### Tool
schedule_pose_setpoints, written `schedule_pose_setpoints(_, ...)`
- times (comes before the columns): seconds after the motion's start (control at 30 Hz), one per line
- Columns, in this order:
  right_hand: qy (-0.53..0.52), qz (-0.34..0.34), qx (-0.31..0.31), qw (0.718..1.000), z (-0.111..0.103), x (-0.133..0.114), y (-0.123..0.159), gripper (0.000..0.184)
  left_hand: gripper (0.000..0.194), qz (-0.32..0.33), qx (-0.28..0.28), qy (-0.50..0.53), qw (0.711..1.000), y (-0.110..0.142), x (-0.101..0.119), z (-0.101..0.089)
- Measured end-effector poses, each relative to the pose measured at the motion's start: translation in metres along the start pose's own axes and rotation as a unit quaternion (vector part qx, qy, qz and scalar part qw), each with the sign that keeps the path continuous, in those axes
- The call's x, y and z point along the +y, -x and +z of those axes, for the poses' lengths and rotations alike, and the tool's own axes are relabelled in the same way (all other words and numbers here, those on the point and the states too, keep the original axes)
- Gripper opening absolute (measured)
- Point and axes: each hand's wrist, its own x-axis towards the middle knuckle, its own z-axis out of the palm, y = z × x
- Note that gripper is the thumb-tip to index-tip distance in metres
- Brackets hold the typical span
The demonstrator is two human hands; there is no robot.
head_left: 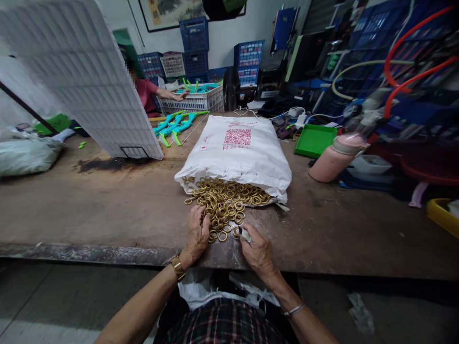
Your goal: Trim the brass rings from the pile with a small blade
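A heap of brass-coloured rings (218, 205) spills from the mouth of a white woven sack (247, 160) with red printing, onto the table. My left hand (198, 234) rests at the heap's left edge, its thumb apart from the fingers and its fingertips against the rings; no ring shows gripped in it. Just right of the loose front rings, my right hand (258, 252) pinches a small pale tool (245, 234) with a dark tip. That tip is close to one ring (236, 231); whether they touch I cannot tell. The tool's exact kind is unclear.
A tall white panel (96, 86) stands on the brown table (107, 210) at left. Beyond the sack are turquoise-green parts (175, 125) and a person's arm (168, 93) at a white crate (201, 102). To the right are a green tray (315, 141) and pink bottle (333, 160).
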Motion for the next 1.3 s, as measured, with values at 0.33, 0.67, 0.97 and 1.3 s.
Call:
schedule_pose_setpoints(0.33, -0.278, 0.205, -0.075, 0.935, -0.014, -0.045, -0.020, 0.013, 0.036, 0.119, -0.060, 0.133, 0.982, 0.024, 0.046, -0.032)
schedule_pose_setpoints(0.67, -0.490, 0.348, -0.237, 0.763, -0.013, -0.065, -0.003, 0.017, 0.030, 0.110, -0.094, 0.184, 0.972, 0.039, 0.040, -0.038)
schedule_pose_setpoints(0.97, -0.399, 0.294, -0.241, 0.834, -0.006, -0.065, 0.008, 0.020, 0.013, -0.114, -0.161, 0.231, 0.953, 0.049, 0.049, -0.053)
schedule_pose_setpoints(1.3, -0.212, 0.149, -0.213, 0.942, -0.001, -0.069, 0.018, 0.023, 0.022, -0.314, -0.217, 0.332, 0.863, 0.055, 0.064, -0.061)
